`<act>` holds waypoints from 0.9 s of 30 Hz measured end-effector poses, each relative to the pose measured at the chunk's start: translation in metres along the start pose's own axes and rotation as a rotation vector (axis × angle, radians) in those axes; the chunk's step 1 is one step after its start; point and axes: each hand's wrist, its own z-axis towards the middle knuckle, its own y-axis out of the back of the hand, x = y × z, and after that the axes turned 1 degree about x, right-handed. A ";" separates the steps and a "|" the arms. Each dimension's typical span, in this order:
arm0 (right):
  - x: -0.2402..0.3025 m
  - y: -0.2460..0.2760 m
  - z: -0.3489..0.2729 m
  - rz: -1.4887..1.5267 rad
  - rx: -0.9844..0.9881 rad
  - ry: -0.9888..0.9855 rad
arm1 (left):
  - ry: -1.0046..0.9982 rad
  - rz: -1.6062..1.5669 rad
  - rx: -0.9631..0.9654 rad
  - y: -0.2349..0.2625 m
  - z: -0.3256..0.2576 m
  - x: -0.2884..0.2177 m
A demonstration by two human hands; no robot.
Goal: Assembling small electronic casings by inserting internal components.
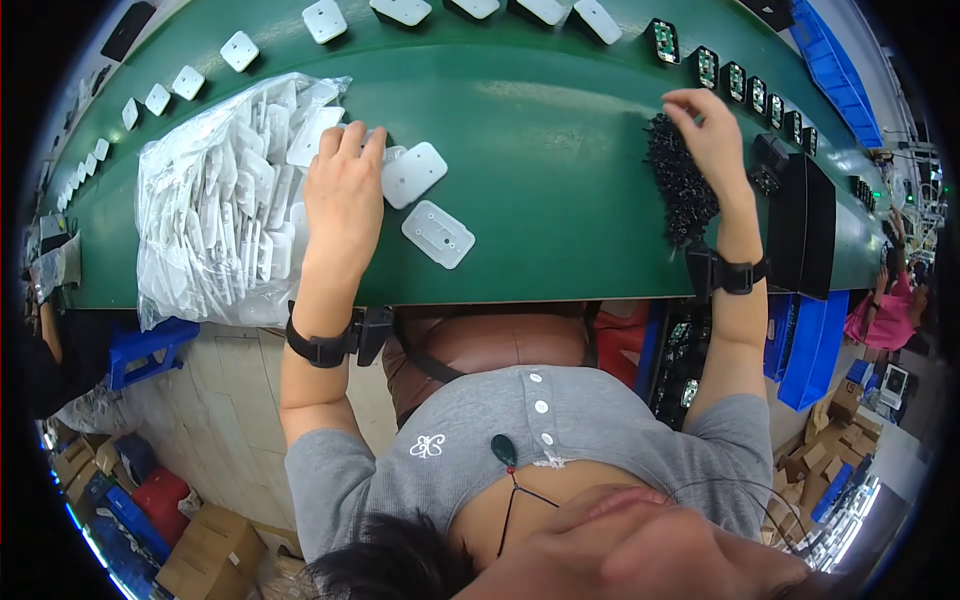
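My left hand (345,178) lies over white plastic covers at the open side of a clear bag, its fingers apart and fingertips on or just above them. Right of it rest a white rounded cover (414,175) with small holes and another cover (438,235) with its hollow inside facing up. My right hand (712,135) is above the far end of a heap of small black parts (680,190). Its thumb and fingers are bent together; whatever lies between the fingertips is too small to make out. Each wrist wears a black strap.
The clear bag (215,215) full of white covers takes up the left of the green table (540,200). White units (325,20) line the far side; black housings with green circuit boards (707,67) follow on the right. A black box (803,225) stands right of the heap.
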 end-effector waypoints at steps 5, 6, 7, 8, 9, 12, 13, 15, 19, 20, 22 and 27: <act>0.008 -0.022 -0.020 -0.181 0.034 0.148 | -0.035 0.037 -0.033 -0.001 0.012 0.007; 0.007 -0.026 -0.020 -0.202 0.031 0.142 | -0.027 0.024 -0.017 0.001 0.015 0.009; 0.005 -0.030 -0.020 -0.222 0.027 0.135 | -0.018 0.011 -0.001 0.003 0.018 0.010; 0.004 -0.031 -0.020 -0.216 0.036 0.139 | -0.020 0.016 -0.003 0.004 0.022 0.010; 0.002 -0.032 -0.019 -0.213 0.032 0.139 | -0.002 0.005 -0.021 0.006 0.026 0.009; 0.000 -0.036 -0.016 -0.277 0.083 0.174 | 0.006 -0.099 -0.093 0.022 0.035 -0.005; 0.001 -0.035 -0.015 -0.295 0.116 0.163 | -0.005 -0.195 -0.146 0.026 0.038 -0.015; 0.001 -0.036 -0.013 -0.313 0.151 0.155 | 0.003 -0.417 -0.156 0.024 0.044 -0.031; -0.001 -0.037 -0.009 -0.411 0.199 0.237 | 0.183 -1.065 -0.094 0.029 0.055 -0.078; -0.001 -0.037 -0.007 -0.405 0.217 0.244 | 0.186 -1.068 -0.093 0.026 0.056 -0.084; 0.015 -0.031 -0.004 -0.286 0.173 0.230 | 0.086 -1.174 -0.142 0.017 0.056 -0.090; 0.073 -0.019 -0.001 0.325 0.122 -0.057 | 0.155 -1.328 -0.043 0.007 0.059 -0.097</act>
